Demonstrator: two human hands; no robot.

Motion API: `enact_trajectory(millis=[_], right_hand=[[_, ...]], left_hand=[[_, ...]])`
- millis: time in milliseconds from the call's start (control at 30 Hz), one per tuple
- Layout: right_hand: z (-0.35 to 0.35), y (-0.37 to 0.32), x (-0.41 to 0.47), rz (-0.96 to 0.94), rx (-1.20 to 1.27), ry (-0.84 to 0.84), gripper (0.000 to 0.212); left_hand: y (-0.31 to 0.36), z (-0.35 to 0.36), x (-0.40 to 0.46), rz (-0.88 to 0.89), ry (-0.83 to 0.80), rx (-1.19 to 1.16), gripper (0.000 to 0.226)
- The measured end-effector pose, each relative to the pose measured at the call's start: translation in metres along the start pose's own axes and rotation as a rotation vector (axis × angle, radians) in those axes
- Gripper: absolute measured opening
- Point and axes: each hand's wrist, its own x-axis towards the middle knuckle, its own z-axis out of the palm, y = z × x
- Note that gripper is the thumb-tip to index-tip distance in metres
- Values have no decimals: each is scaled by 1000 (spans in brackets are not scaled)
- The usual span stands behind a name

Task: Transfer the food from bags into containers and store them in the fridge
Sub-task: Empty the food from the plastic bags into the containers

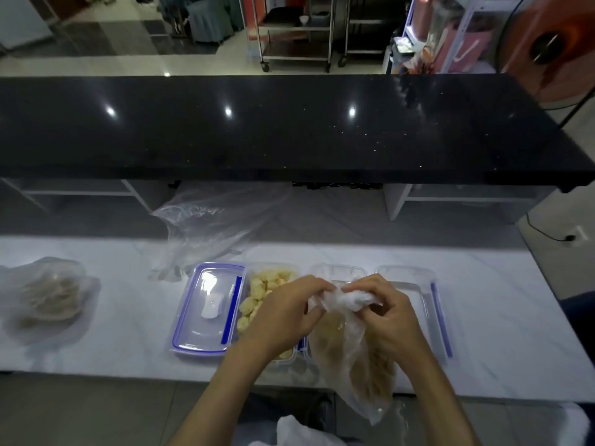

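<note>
No writing is legible anywhere. At lower centre, the left hand (283, 312) and right hand (384, 312) pinch the crumpled neck of a thin clear bag (357, 365) of tan food, hanging over a clear box (338, 272). Beside it, pale lumpy pieces (260, 291) fill another box, left of which lies a blue-rimmed lid (206, 309).

Both bare forearms reach forward and angle inward, so the hands meet. The left hand (283, 312) and the right hand (384, 312) face each other, fingers curled, fingertips pinching the knotted bag top (346, 299).
</note>
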Motion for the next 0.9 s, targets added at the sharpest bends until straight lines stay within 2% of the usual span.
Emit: enact_trajectory(millis=[100, 200, 300, 467, 600, 633, 700, 767, 900], right_hand=[[-4, 6, -1, 7, -70, 43, 45], [-10, 16, -3, 47, -130, 25, 61], [-16, 19, -7, 157, -102, -79, 67], [-20, 25, -13, 109, -144, -180, 35], [-9, 30, -9, 126, -155, -154, 27], [-6, 28, -7, 142, -148, -145, 33], [-2, 25, -5, 143, -162, -147, 50], [1, 25, -2, 151, -148, -189, 56], [10, 29, 5, 95, -243, -229, 32]], left_hand=[[2, 4, 1, -33, 94, -41, 28], [6, 4, 1, -72, 195, -66, 34], [10, 4, 1, -102, 260, -18, 46], [4, 1, 4, -49, 239, 251, 52], [-1, -2, -2, -69, 270, 308, 51], [-2, -1, -5, -58, 287, 309, 52], [-6, 3, -9, -7, 299, 288, 41], [-8, 8, -10, 68, 282, 263, 22], [-5, 11, -12, 149, 197, 245, 11]])
